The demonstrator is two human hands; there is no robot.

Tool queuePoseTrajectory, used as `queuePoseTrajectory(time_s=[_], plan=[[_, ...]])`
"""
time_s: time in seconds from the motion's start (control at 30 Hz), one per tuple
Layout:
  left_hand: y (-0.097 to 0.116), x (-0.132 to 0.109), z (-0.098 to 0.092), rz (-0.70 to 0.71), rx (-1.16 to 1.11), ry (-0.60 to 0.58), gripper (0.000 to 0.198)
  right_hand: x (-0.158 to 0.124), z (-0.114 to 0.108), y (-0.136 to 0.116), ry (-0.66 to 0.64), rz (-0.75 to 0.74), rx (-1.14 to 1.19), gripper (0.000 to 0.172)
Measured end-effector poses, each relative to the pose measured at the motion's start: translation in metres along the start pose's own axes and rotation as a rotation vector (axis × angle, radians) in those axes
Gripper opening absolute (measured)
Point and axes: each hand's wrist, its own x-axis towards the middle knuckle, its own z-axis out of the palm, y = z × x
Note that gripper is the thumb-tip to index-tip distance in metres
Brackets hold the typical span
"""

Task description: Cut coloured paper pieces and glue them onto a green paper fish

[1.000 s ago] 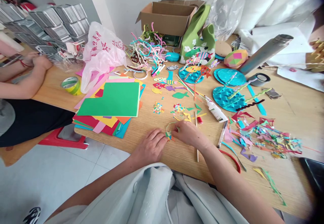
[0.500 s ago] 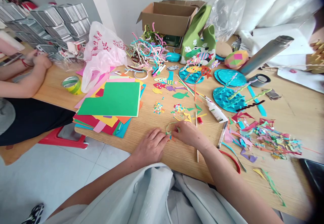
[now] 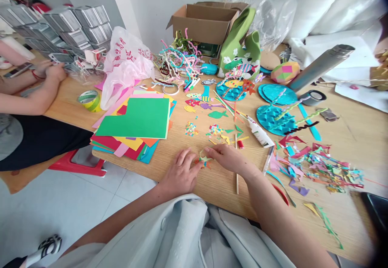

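Note:
My left hand (image 3: 180, 173) rests on the table's front part, its thumb and index finger pressed at the edge of a small orange paper cutout (image 3: 207, 165) with blue and green bits on it. From the right, my right hand (image 3: 228, 159) pinches a thin pale green strip (image 3: 201, 153) that curls over the cutout. My fingers cover part of both. Just behind lie two heaps of tiny paper bits (image 3: 191, 129) and yellow scraps (image 3: 226, 139). Beside my right wrist is a thin wooden stick (image 3: 237, 171), with a small red cap (image 3: 240, 144) near it.
Coloured paper sheets (image 3: 145, 116) are stacked left. Paper fish (image 3: 217, 114), a white glue bottle (image 3: 259, 132) and blue discs (image 3: 273, 124) lie farther back. Paper scraps (image 3: 321, 163) cover the right side. A co-worker's hands (image 3: 54, 70) are at the far left.
My right hand has shifted slightly, its fingers now over the strip's right side. More of the orange cutout shows. The whole view has moved a little.

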Motion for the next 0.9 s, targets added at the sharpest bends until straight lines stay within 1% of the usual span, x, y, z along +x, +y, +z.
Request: queuePoseTrajectory(time_s=[0.1, 0.17, 0.3, 0.43, 0.53, 0.67, 0.8, 0.9], plan=[[0.000, 0.000, 0.002, -0.010, -0.001, 0.010, 0.043, 0.000, 0.001, 0.002, -0.001, -0.017, 0.035, 0.057], [0.001, 0.000, 0.002, -0.014, 0.000, 0.014, 0.044, 0.000, 0.002, 0.002, 0.014, -0.014, 0.008, 0.056], [0.003, 0.000, 0.002, -0.036, 0.013, 0.012, 0.042, -0.003, 0.004, -0.001, 0.065, 0.010, -0.068, 0.038], [0.004, 0.000, 0.002, -0.027, 0.037, -0.002, 0.044, -0.004, 0.008, -0.004, 0.069, 0.009, -0.076, 0.019], [0.004, 0.000, 0.001, -0.022, 0.041, -0.003, 0.044, -0.005, 0.011, -0.006, 0.094, 0.014, -0.096, 0.010], [0.003, 0.002, -0.001, -0.012, 0.007, -0.008, 0.040, -0.004, 0.016, -0.005, 0.136, -0.002, -0.095, 0.011], [0.002, 0.002, -0.004, -0.014, -0.059, -0.011, 0.039, -0.005, 0.017, -0.003, 0.138, -0.002, -0.036, 0.012], [0.000, 0.001, -0.005, -0.003, -0.119, 0.027, 0.040, -0.006, 0.016, 0.000, 0.133, -0.008, 0.004, 0.011]])
